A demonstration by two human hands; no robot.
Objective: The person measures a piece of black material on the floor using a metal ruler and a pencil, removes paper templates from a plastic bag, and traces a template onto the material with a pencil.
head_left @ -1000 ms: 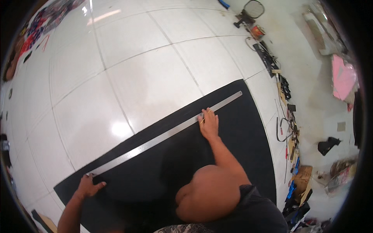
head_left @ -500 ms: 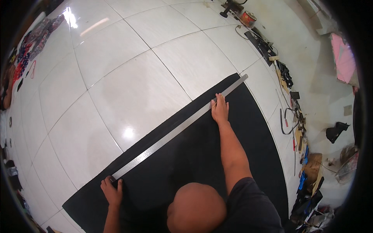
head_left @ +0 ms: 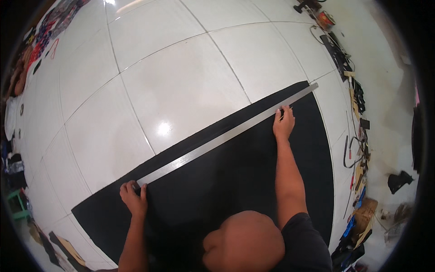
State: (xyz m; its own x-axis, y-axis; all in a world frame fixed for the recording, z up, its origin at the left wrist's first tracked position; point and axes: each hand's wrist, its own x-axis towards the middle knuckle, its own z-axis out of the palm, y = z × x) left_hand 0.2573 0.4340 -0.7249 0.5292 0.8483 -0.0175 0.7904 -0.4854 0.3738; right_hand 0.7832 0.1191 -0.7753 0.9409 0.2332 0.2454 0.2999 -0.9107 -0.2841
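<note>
A long steel ruler (head_left: 199, 153) lies slantwise over a large black sheet of material (head_left: 217, 190), a short way in from its far edge. Thumb and fingers of my left hand (head_left: 133, 198) close around the ruler's left end. Toward the other end, my right hand (head_left: 284, 124) has its fingertips drawn together at the ruler's near edge. Something thin and pale shows at those fingers, too small to name. Beyond this hand the ruler's right tip reaches past the sheet's corner.
White floor tiles (head_left: 181, 77) stretch beyond the sheet. Along the right wall lie cables, tools, scraps and a cardboard piece (head_left: 365, 211). Patterned cloth (head_left: 63, 20) is heaped at the far left. A green stool-like object (head_left: 18, 204) stands at the left edge.
The view has shifted, so the sheet and ruler sit differently in it. My right fingertips have drawn back from across the ruler to its near edge. My left hand keeps its hold.
</note>
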